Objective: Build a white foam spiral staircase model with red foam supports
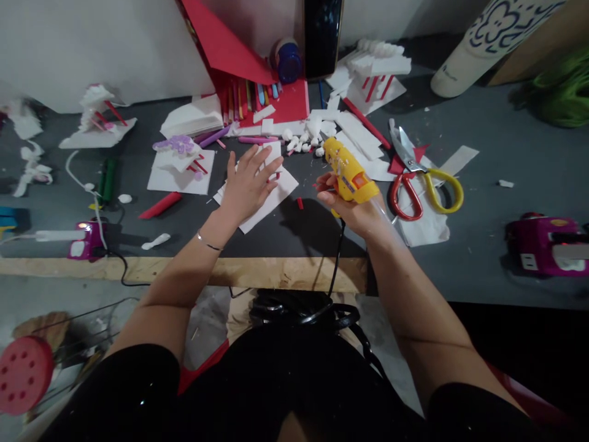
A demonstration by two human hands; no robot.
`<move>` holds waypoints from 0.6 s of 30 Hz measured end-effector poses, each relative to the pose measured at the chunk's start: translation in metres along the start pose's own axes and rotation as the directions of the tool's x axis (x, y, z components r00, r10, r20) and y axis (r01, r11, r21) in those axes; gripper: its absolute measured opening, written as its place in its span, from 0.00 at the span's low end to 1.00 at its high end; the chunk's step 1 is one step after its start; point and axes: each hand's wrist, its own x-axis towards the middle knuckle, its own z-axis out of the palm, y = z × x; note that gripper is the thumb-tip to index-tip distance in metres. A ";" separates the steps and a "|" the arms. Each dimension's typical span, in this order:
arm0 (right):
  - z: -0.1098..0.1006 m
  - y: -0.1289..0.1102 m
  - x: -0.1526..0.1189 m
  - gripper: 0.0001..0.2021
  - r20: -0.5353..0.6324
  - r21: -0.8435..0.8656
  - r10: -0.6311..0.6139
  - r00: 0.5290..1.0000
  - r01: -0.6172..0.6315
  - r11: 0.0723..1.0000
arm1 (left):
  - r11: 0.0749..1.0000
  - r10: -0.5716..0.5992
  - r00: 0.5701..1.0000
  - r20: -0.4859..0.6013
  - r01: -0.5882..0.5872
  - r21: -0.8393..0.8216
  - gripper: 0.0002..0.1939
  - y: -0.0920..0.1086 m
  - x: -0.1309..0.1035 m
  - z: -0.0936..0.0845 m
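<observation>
My left hand (251, 181) lies palm down with its fingers spread over a small white paper model on a white square base (283, 187). Much of that model is hidden beneath the hand; bits of red show by the fingertips. In my right hand (347, 209) is a yellow glue gun (347, 172), its nozzle pointing away from me and a clear glue stick running back along the wrist. White crumpled bits (304, 142) lie just beyond the nozzle. Between the hands, a small red piece (300, 203) rests on the dark table.
Scissors (407, 166) with red and yellow handles lie to the right on paper scraps. Similar small models stand at the left (181, 159) and the back right (375, 73). A phone (322, 37) leans on the wall. The glue gun's black cord (339, 258) hangs over the table's wooden edge (285, 273).
</observation>
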 end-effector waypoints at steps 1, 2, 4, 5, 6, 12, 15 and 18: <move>0.000 0.000 0.000 0.21 0.007 -0.007 -0.001 1.000 0.001 1.000 | 1.000 0.001 1.000 -0.003 -0.001 0.001 0.30 0.000 0.000 0.000; 0.000 0.001 0.000 0.21 0.009 -0.014 -0.004 1.000 0.004 1.000 | 1.000 0.002 1.000 -0.009 -0.002 0.000 0.29 0.001 0.000 0.000; 0.000 0.002 0.000 0.21 -0.002 -0.020 -0.018 1.000 0.018 1.000 | 1.000 0.007 1.000 -0.021 -0.007 -0.007 0.29 0.001 -0.001 0.000; 0.000 0.003 0.000 0.21 -0.010 -0.019 -0.027 1.000 0.027 0.999 | 1.000 0.009 1.000 -0.024 -0.009 -0.011 0.28 0.001 -0.001 0.000; 0.001 0.005 0.000 0.21 -0.016 -0.016 -0.034 0.999 0.034 0.999 | 1.000 0.009 1.000 -0.027 -0.009 -0.017 0.29 0.001 -0.001 0.000; 0.000 0.005 0.001 0.23 -0.015 -0.043 -0.022 1.000 0.021 0.999 | 0.997 -0.011 1.000 -0.023 0.010 -0.075 0.34 0.000 0.001 -0.002; -0.001 0.003 0.001 0.24 -0.007 -0.061 -0.006 1.000 0.005 0.998 | 0.997 -0.010 0.999 -0.036 0.008 -0.071 0.34 0.000 0.001 -0.001; -0.001 0.002 0.001 0.24 -0.013 -0.072 -0.002 1.000 0.001 0.997 | 0.998 -0.022 0.998 -0.057 0.019 -0.055 0.35 -0.001 0.001 0.002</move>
